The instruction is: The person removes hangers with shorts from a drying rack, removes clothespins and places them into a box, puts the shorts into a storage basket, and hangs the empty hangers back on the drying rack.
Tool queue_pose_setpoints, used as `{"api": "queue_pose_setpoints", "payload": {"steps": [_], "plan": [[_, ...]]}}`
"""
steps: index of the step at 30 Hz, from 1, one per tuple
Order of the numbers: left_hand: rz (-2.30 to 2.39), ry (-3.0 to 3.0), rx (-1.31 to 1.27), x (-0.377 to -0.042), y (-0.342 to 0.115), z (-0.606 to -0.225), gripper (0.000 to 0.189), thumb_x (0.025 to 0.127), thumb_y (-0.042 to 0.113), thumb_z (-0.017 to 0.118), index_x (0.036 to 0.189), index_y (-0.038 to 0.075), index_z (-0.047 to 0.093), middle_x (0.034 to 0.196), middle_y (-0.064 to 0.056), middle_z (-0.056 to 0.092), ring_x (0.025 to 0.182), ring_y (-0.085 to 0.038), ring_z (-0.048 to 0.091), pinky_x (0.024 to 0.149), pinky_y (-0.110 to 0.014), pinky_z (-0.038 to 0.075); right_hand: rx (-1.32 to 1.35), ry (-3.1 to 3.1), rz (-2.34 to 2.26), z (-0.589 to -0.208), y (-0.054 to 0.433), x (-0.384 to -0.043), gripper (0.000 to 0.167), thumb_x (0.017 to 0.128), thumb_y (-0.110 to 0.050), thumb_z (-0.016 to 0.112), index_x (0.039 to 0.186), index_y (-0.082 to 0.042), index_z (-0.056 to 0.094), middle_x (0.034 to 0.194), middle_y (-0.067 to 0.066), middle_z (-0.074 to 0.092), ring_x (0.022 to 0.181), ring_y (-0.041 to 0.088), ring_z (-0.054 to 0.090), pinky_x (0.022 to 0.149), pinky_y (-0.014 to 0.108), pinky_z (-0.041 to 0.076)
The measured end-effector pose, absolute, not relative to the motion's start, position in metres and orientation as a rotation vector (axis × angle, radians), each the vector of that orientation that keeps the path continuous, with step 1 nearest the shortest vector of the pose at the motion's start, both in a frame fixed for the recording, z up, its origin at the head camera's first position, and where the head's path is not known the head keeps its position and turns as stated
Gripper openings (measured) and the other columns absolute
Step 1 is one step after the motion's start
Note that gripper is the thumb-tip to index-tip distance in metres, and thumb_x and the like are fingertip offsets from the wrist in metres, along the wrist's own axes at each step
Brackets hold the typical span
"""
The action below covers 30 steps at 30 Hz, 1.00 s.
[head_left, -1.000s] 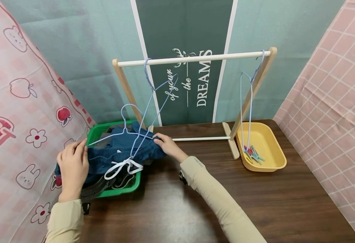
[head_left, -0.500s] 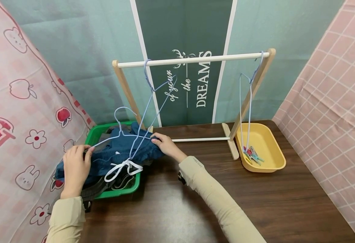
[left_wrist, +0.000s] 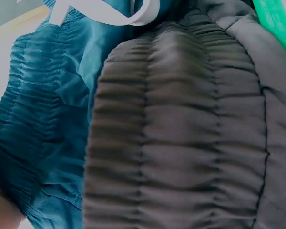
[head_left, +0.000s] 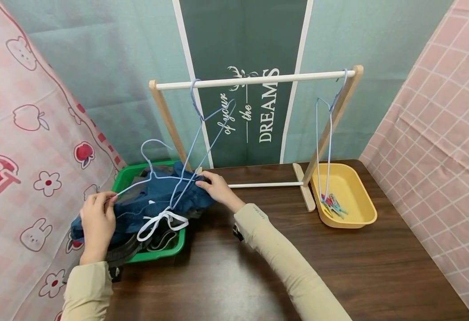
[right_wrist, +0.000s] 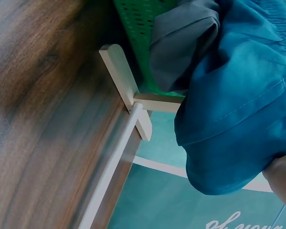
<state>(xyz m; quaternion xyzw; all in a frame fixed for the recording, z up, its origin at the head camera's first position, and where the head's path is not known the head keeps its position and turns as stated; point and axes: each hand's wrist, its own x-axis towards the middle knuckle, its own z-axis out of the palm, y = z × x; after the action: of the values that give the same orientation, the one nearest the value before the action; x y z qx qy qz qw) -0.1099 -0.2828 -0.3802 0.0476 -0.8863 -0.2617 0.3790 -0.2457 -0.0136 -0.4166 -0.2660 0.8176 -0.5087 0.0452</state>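
Blue pants (head_left: 138, 209) with an elastic waistband and a white drawstring bow (head_left: 162, 222) lie across the green basket (head_left: 122, 178). A light-blue wire clothes hanger (head_left: 151, 174) lies over the waistband, hook up. My left hand (head_left: 98, 223) pinches the hanger's left end, beside the waistband. At its right end, my right hand (head_left: 220, 191) pinches the pants' waistband; how it grips the hanger there is hidden. In the right wrist view, that hand (right_wrist: 283, 181) meets the blue cloth at the right edge. Dark grey elastic-waisted clothing (left_wrist: 176, 129) sits beside the pants in the left wrist view.
A wooden rack with a white top rail (head_left: 258, 80) stands behind. One empty hanger (head_left: 196, 133) hangs in front of the pants, another hanger (head_left: 330, 133) at the rail's right. A yellow tray (head_left: 355, 191) holds several clothespins (head_left: 332, 206) on the brown table (head_left: 282, 240).
The held hanger has slid left, its hook tipping left too. My left hand moved right, then slightly back left. My right hand has shifted slightly left with the waistband.
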Motion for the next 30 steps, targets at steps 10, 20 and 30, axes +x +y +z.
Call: {"api": "queue_pose_setpoints", "payload": {"steps": [10,20,30], "plan": [[-0.771,-2.19,0.176,-0.107,-0.286,-0.378,0.014,0.092,0.002,0.057,0.095,-0.012,0.061,0.094,-0.029,0.052,0.093,-0.044,0.045,0.089,-0.057,0.026,-0.808,2.51,-1.525,-0.406,-0.014,-0.246,0.031,0.098,-0.017,0.052,0.125,-0.004,0.058,0.132,0.015,0.058,0.126,0.028,0.053,0.106,0.042,0.041],[-0.76,-2.124,0.174,-0.104,-0.29,-0.379,0.015,0.092,-0.001,0.056,0.095,-0.015,0.059,0.093,-0.032,0.05,0.093,-0.048,0.042,0.087,-0.055,0.026,-0.824,2.55,-1.55,-0.405,-0.014,-0.247,0.028,0.096,-0.02,0.055,0.121,-0.009,0.062,0.124,0.011,0.064,0.119,0.025,0.058,0.101,0.038,0.045],[-0.762,-2.126,0.203,-0.104,-0.292,-0.38,0.017,0.093,0.001,0.054,0.098,-0.014,0.059,0.098,-0.033,0.05,0.095,-0.049,0.041,0.087,-0.057,0.026,-0.779,2.622,-1.571,-0.405,-0.013,-0.248,0.027,0.093,-0.021,0.058,0.118,-0.011,0.066,0.118,0.01,0.068,0.113,0.025,0.061,0.098,0.037,0.047]]}}
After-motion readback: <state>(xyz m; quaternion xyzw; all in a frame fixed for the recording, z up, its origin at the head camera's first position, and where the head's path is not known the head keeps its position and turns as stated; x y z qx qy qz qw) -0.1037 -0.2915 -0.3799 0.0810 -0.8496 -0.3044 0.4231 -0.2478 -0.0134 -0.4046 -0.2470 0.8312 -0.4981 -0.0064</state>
